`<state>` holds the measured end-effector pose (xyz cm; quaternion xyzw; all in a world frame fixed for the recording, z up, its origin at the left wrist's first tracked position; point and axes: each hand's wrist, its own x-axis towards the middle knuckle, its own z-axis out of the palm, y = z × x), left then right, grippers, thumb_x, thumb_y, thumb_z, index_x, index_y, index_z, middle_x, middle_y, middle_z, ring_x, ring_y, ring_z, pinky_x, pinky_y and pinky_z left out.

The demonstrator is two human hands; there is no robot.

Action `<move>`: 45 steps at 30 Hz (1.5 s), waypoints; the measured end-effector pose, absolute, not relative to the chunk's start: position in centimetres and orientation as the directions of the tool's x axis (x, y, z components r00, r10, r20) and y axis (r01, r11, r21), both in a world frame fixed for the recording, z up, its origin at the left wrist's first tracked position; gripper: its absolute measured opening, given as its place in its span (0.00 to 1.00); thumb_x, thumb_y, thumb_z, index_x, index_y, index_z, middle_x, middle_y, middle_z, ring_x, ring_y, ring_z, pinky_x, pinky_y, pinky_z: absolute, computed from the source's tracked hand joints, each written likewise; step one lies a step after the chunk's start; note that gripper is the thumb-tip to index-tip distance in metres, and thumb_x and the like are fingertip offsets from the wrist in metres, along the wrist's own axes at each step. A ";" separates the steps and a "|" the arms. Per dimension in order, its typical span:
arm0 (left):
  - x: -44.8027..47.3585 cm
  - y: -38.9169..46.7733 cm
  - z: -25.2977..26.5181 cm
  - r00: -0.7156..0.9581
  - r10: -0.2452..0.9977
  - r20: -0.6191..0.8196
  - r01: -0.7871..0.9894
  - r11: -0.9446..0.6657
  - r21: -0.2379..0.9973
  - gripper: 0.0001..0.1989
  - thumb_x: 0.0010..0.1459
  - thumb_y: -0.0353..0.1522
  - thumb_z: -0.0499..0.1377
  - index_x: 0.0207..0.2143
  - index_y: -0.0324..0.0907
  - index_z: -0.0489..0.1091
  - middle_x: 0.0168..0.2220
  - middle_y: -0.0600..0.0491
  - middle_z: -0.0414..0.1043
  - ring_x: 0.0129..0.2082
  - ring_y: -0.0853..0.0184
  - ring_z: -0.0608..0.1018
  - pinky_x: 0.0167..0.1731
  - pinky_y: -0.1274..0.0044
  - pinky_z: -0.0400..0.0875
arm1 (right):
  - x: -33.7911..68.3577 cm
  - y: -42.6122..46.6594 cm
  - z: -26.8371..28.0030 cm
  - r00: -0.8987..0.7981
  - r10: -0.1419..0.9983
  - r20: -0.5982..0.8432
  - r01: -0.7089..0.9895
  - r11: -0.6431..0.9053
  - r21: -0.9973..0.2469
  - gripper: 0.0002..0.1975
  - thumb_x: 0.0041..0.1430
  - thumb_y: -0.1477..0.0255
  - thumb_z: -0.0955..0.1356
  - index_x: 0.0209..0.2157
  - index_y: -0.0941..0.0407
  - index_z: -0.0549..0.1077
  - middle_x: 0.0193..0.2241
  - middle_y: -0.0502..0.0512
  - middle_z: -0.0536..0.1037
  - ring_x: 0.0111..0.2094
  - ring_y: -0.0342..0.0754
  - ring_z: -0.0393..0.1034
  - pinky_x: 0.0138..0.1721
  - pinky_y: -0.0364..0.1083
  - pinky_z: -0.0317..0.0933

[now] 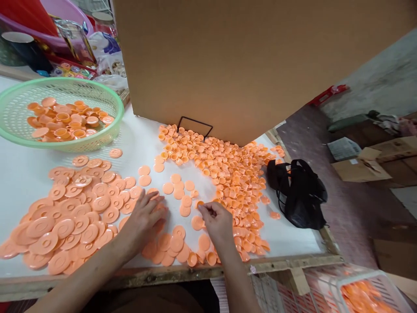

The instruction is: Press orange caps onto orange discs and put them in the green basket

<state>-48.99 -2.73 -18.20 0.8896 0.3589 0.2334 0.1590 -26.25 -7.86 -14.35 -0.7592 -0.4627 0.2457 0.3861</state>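
My right hand [216, 221] pinches a small orange plastic toy cup [199, 203] between thumb and fingers, just above the table. Loose round orange saucers [178, 191] lie between my hands. My left hand [146, 219] rests over other saucers with its fingers stretched out, partly covering them. To its left spreads a wide pile of flat orange saucers [81, 208], each with a raised ring in the middle. Right of my right hand is a large heap of small orange cups [231, 174].
A green mesh basket [97, 141] holding orange cups and saucers stands at the left. A tall cardboard box [211, 65] stands behind the heap. A black bag [299, 195] lies at the table's right edge. Below right is a crate [387, 278] with orange pieces.
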 end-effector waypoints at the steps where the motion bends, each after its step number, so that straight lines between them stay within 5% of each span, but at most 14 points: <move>1: -48.7 -3.0 -18.1 0.667 0.677 0.313 0.514 -0.721 0.465 0.09 0.57 0.25 0.58 0.39 0.44 0.74 0.52 0.48 0.71 0.60 0.54 0.63 0.63 0.51 0.49 | -26.8 -8.3 -14.2 0.438 0.898 -0.035 0.508 -0.279 -0.815 0.14 0.54 0.61 0.69 0.23 0.55 0.73 0.22 0.52 0.73 0.25 0.47 0.67 0.28 0.44 0.61; 5: -46.6 -3.9 -18.4 0.756 0.576 0.310 0.369 -0.767 0.525 0.02 0.56 0.32 0.63 0.33 0.47 0.75 0.52 0.52 0.71 0.61 0.55 0.62 0.64 0.50 0.42 | -27.9 -9.4 -14.3 0.438 0.896 -0.080 0.514 -0.322 -0.795 0.12 0.51 0.65 0.68 0.19 0.55 0.71 0.21 0.51 0.73 0.23 0.45 0.66 0.27 0.43 0.60; 12: -47.8 -2.7 -18.8 0.589 0.737 0.332 0.584 -0.672 0.456 0.11 0.57 0.22 0.56 0.35 0.44 0.76 0.50 0.46 0.71 0.59 0.52 0.64 0.60 0.46 0.50 | -27.2 -10.0 -15.4 0.429 0.898 -0.096 0.640 -0.377 -0.669 0.08 0.48 0.69 0.65 0.19 0.55 0.67 0.21 0.51 0.73 0.24 0.46 0.67 0.28 0.44 0.59; 15: -47.2 -3.3 -18.1 0.707 0.611 0.356 0.436 -0.773 0.461 0.12 0.59 0.23 0.54 0.39 0.44 0.75 0.51 0.47 0.71 0.59 0.56 0.64 0.61 0.53 0.55 | -27.2 -9.6 -15.6 0.430 0.899 -0.077 0.680 -0.379 -0.628 0.04 0.48 0.70 0.64 0.24 0.55 0.68 0.21 0.50 0.72 0.25 0.48 0.67 0.28 0.45 0.58; 20: -45.0 -4.5 -18.1 0.839 0.438 0.322 0.279 -0.856 0.435 0.06 0.61 0.32 0.57 0.35 0.46 0.75 0.57 0.49 0.66 0.62 0.53 0.61 0.62 0.46 0.43 | -26.9 -9.5 -14.8 0.416 0.907 -0.063 0.600 -0.326 -0.730 0.09 0.50 0.69 0.63 0.30 0.56 0.73 0.25 0.53 0.75 0.26 0.48 0.69 0.30 0.45 0.62; 29: -49.7 -2.9 -19.0 0.579 0.753 0.313 0.645 -0.658 0.388 0.17 0.55 0.21 0.56 0.46 0.43 0.71 0.55 0.44 0.69 0.61 0.52 0.62 0.62 0.47 0.45 | -28.4 -9.7 -14.5 0.408 0.874 -0.263 0.285 -0.396 -0.873 0.07 0.51 0.66 0.66 0.28 0.55 0.73 0.20 0.49 0.74 0.18 0.44 0.66 0.18 0.41 0.59; 33: -49.3 -2.9 -18.8 0.530 0.807 0.260 0.663 -0.586 0.466 0.09 0.55 0.29 0.62 0.41 0.45 0.72 0.53 0.47 0.71 0.59 0.51 0.65 0.62 0.46 0.42 | -30.1 -8.2 -15.1 0.328 0.906 -0.267 0.300 -0.368 -0.880 0.07 0.52 0.67 0.66 0.27 0.56 0.72 0.18 0.48 0.72 0.17 0.43 0.64 0.18 0.40 0.58; 40: -49.1 -3.6 -18.3 0.563 0.808 0.170 0.677 -0.570 0.466 0.30 0.42 0.35 0.71 0.50 0.44 0.69 0.58 0.41 0.65 0.62 0.43 0.59 0.59 0.40 0.33 | -30.4 -9.0 -15.6 0.178 0.932 -0.315 0.430 -0.361 -0.828 0.05 0.49 0.73 0.64 0.23 0.55 0.71 0.17 0.46 0.70 0.17 0.42 0.64 0.19 0.39 0.56; 45: -48.3 -3.0 -18.7 0.552 0.806 0.214 0.667 -0.581 0.467 0.10 0.55 0.27 0.61 0.39 0.46 0.75 0.56 0.45 0.68 0.61 0.48 0.61 0.59 0.41 0.40 | -30.9 -7.7 -15.8 0.322 0.903 -0.284 0.361 -0.395 -0.845 0.05 0.51 0.68 0.65 0.24 0.54 0.68 0.14 0.44 0.68 0.14 0.43 0.62 0.16 0.40 0.55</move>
